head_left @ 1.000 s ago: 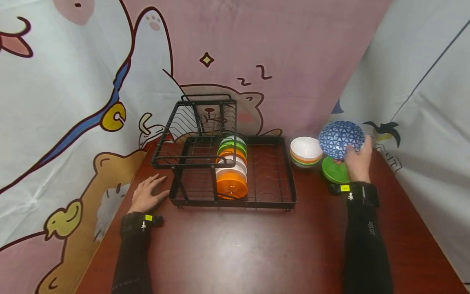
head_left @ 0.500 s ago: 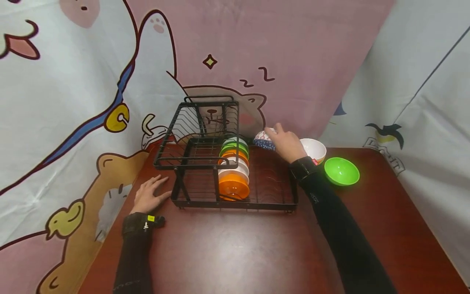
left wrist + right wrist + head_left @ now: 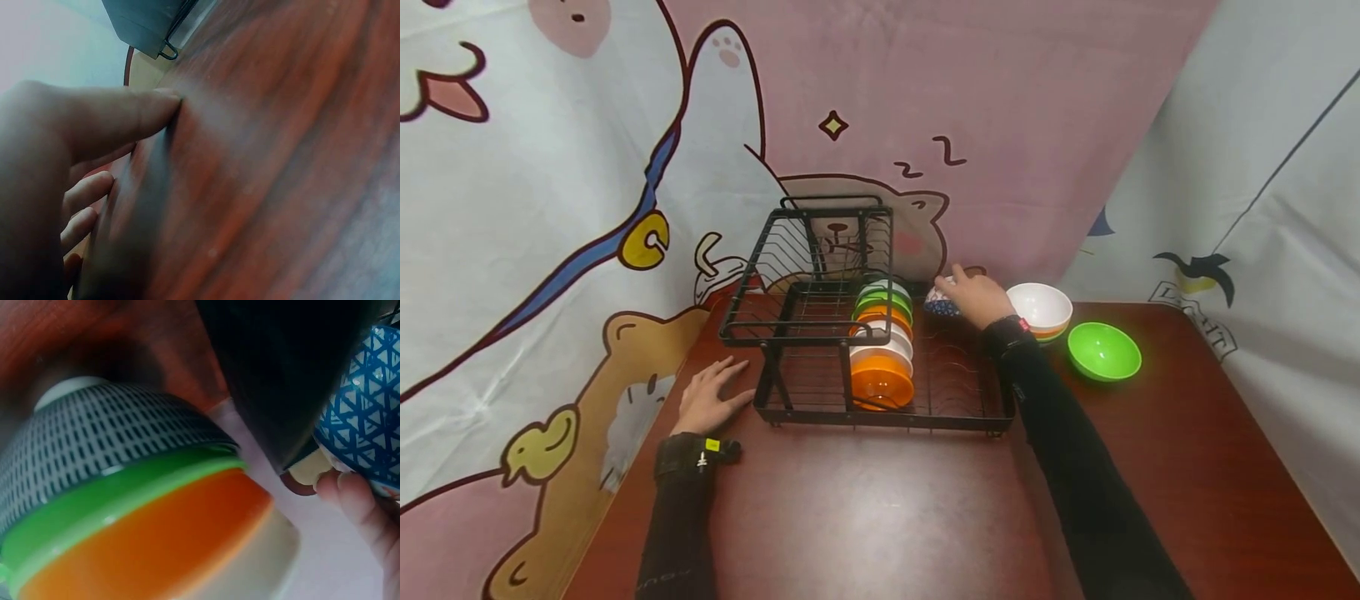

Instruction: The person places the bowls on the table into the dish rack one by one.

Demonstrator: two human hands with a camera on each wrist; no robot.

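Observation:
My right hand (image 3: pixel 976 298) grips a blue-and-white triangle-patterned bowl (image 3: pixel 942 303) at the back right of the black dish rack (image 3: pixel 880 420). In the right wrist view, fingers (image 3: pixel 357 499) lie at the rim of this patterned bowl (image 3: pixel 369 419), and the rack's dark side stands close by it. The bowl is tilted on its side, partly covered by the hand. My left hand (image 3: pixel 709 396) rests on the table (image 3: pixel 865 508) left of the rack, fingers spread. Several orange, white and green bowls (image 3: pixel 882 385) stand on edge in a row in the rack.
Right of the rack stands a stack of nested bowls, a white bowl (image 3: pixel 1039 307) on top; a dash-patterned bowl (image 3: pixel 112 431) is lowest. Beside it sits a green bowl (image 3: pixel 1103 352). An upper wire tier (image 3: pixel 812 275) rises over the rack's left half. A printed cloth (image 3: pixel 1015 125) hangs behind.
My right hand has carried the patterned bowl left from above the green bowl into the rack's back right, turning it on its side. The left hand stays in place.

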